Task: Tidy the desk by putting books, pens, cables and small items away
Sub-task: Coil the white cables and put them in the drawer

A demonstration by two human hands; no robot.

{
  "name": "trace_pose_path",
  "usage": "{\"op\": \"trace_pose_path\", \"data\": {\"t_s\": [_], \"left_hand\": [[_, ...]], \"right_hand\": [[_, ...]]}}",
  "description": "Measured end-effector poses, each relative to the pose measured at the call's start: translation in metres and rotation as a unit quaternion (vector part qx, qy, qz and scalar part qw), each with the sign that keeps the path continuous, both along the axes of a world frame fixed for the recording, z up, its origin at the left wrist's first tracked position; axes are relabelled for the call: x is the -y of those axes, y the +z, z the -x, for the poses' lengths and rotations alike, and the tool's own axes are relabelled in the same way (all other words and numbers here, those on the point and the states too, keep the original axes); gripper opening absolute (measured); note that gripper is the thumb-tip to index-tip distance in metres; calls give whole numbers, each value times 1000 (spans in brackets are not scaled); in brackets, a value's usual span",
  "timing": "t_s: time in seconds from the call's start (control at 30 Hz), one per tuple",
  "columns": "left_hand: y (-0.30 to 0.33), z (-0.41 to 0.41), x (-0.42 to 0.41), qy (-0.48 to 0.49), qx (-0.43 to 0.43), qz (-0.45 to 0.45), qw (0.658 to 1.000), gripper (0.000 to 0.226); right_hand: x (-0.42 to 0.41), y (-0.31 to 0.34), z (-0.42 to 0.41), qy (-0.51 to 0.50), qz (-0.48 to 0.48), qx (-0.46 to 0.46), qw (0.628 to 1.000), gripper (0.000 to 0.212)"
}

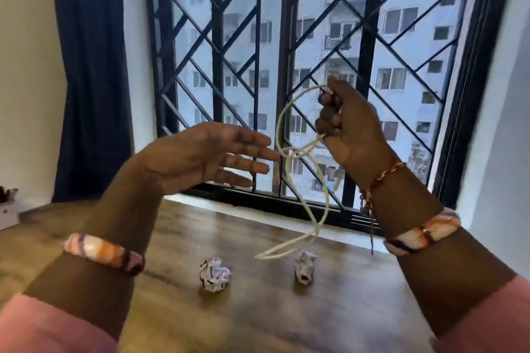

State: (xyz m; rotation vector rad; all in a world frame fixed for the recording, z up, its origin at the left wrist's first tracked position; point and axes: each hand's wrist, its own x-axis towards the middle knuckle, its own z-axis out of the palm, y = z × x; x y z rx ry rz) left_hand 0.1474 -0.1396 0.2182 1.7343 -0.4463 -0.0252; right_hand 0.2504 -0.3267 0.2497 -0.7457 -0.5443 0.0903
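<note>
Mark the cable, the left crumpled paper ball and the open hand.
cable (279, 120), head view, on the raised loop's left side.
left crumpled paper ball (214, 274), head view, on its middle.
left hand (200, 152), head view, on the palm.

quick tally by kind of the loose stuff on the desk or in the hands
Cable, held up by the right hand: 1
Crumpled paper balls on the desk, one at and one at: 2
Total: 3
The left hand is open and holds nothing.
</note>
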Motion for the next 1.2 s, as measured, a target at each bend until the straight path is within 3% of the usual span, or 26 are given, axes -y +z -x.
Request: {"op": "trace_pose_path", "data": {"t_s": [0.07,0.13,0.27,0.37,0.43,0.57,0.67,0.73,0.8,0.9,1.0,1.1,1.2], "left_hand": [[-3,4,38,103,-3,-39,994,42],[-11,2,66,182,11,-79,980,39],[-17,10,76,254,55,-61,964,11],[-16,21,63,268,81,-47,959,11],[-22,25,62,291,95,-85,948,12],[-39,26,69,362,103,-175,910,18],[-43,30,64,346,92,-76,931,22],[-43,32,61,314,64,30,947,27],[-43,34,58,319,34,65,945,29],[-43,39,56,352,20,-71,933,29],[-44,43,55,321,32,-208,923,25],[-47,44,52,333,75,-261,903,9],[-52,48,37,429,171,-278,842,16]], "right_hand": [[-3,-5,12,-2,12,9,1000,32],[-5,-9,21,-1,14,11,1000,29],[3,-12,25,45,7,-23,999,32],[8,-21,22,96,-5,-59,994,34],[5,-31,23,102,1,-71,992,33],[5,-49,28,27,119,21,992,25],[11,-58,30,15,240,116,964,18],[12,-63,34,70,277,129,950,15],[11,-68,40,87,295,146,940,14],[8,-72,45,43,324,194,925,15],[5,-70,48,21,339,219,914,20],[2,-70,49,14,354,206,912,21],[3,-76,39,-44,396,166,902,21]]}}
